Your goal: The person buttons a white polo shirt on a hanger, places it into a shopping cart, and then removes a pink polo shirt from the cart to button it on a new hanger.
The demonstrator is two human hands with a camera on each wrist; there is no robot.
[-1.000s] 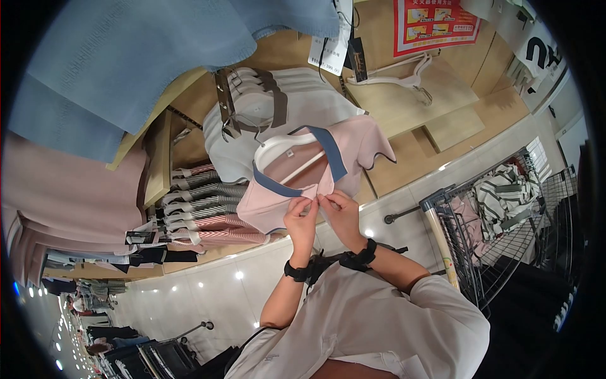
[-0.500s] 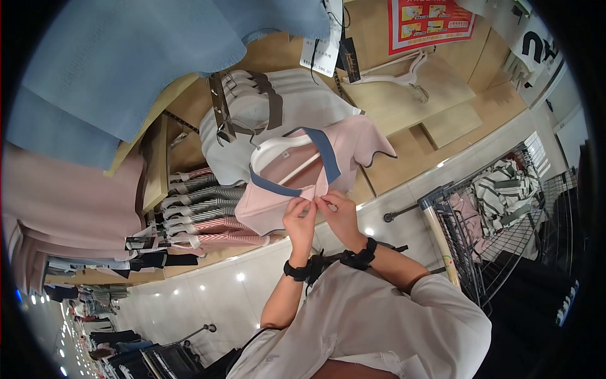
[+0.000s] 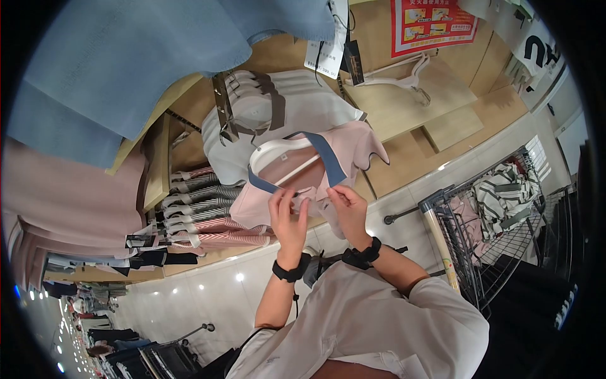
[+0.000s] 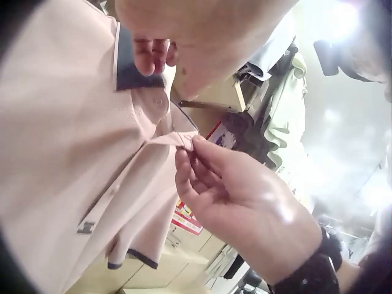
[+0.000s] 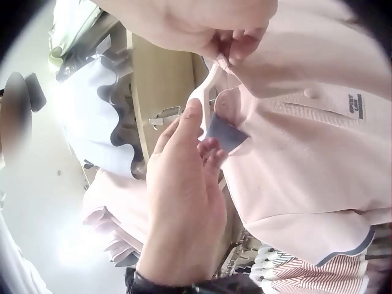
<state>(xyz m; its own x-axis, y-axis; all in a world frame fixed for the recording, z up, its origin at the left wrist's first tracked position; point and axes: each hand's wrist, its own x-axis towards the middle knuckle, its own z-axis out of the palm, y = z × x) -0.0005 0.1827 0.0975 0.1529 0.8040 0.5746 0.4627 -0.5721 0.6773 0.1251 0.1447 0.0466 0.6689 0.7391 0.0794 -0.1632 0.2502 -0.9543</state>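
pink polo shirt (image 3: 361, 145) on a white hanger (image 3: 273, 146), left hand (image 3: 287, 221) grip pinching the blue collar (image 3: 331, 155), right hand (image 3: 347, 211) grip pinching the placket edge (image 4: 174, 139) just beside

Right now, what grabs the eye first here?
A pink polo shirt with a blue collar sits on a white hanger mid-frame; the left hand pinches its collar, the right hand its placket edge. A wire shopping cart of clothes stands at right, a big blue garment hangs top left.
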